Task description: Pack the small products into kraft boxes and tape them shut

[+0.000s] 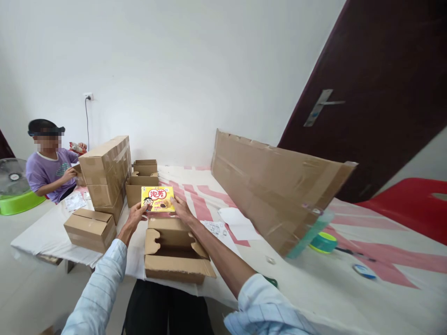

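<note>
A yellow snack box (158, 200) with red and white lettering and a cartoon figure is held up between my two hands. My left hand (135, 215) grips its left side, thumb on the front. At its right edge my right hand (180, 208) is closed on it too. Below them an open cardboard box (174, 269) sits at the table's near edge, flaps spread; its dark inside shows nothing I can make out. Just behind the snack box are more open cardboard boxes (138, 190).
Closed cartons (108, 174) are stacked left, with a smaller carton (90, 229) in front. A large cardboard panel (272, 186) stands to the right. Papers (240, 223), a tape roll (324, 242) and a blue-white roll (364, 271) lie on the cloth. A person (52, 167) sits far left.
</note>
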### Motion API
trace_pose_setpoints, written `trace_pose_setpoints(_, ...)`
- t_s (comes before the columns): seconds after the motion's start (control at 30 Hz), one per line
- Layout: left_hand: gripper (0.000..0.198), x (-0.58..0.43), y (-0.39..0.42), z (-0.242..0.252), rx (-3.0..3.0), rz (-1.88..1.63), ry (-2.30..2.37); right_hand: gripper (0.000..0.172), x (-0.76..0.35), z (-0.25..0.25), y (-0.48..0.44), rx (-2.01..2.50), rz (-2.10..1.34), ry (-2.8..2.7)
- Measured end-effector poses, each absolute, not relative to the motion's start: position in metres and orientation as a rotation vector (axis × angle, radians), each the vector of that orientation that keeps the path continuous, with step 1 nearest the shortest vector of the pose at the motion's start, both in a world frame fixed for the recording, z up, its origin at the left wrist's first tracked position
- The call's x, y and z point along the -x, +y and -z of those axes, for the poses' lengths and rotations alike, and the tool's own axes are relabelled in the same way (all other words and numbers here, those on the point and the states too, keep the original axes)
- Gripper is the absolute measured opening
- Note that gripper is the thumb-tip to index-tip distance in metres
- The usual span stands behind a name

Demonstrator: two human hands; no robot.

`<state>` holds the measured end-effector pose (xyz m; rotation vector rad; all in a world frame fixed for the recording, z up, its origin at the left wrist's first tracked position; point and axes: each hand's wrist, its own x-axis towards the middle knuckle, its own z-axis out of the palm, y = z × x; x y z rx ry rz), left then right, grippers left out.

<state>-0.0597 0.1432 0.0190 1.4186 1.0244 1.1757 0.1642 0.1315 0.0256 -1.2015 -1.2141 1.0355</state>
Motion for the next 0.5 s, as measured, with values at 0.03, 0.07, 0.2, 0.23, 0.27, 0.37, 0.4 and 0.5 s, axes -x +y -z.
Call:
trace_pose_setpoints(0.03,0.058,0.059,0.144,-0.025,-1.431,-1.197,1.004,0.058,-0.165,-0.030,0.132,1.186,-1.016,-1.220)
trace_pose_setpoints(0.07,0.059,0.058,0.144,-0.032,-1.443,-1.221,0.982,0.060,-0.166,-0.036,0.132,1.170,-0.999,-1.226)
trace_pose_setpoints(0.2,0.064,0.057,0.144,-0.061,-1.498,-1.323,0.891,0.068,-0.167,-0.061,0.130,0.991,-0.888,-1.262)
trace_pose_setpoints(0.23,0.064,0.057,0.142,-0.069,-1.512,-1.345,0.870,0.071,-0.167,-0.067,0.129,0.926,-0.841,-1.271)
trace_pose_setpoints(0.27,0.064,0.057,0.140,-0.075,-1.526,-1.364,0.850,0.073,-0.167,-0.074,0.127,0.866,-0.793,-1.278)
trace_pose_setpoints(0.37,0.065,0.056,0.134,-0.092,-1.557,-1.407,0.801,0.077,-0.166,-0.091,0.120,0.778,-0.703,-1.287)
trace_pose_setpoints(0.4,0.067,0.056,0.131,-0.097,-1.563,-1.419,0.789,0.077,-0.165,-0.095,0.118,0.770,-0.692,-1.291)
trace_pose_setpoints(0.5,0.071,0.056,0.126,-0.108,-1.572,-1.445,0.764,0.080,-0.163,-0.107,0.110,0.782,-0.675,-1.306)
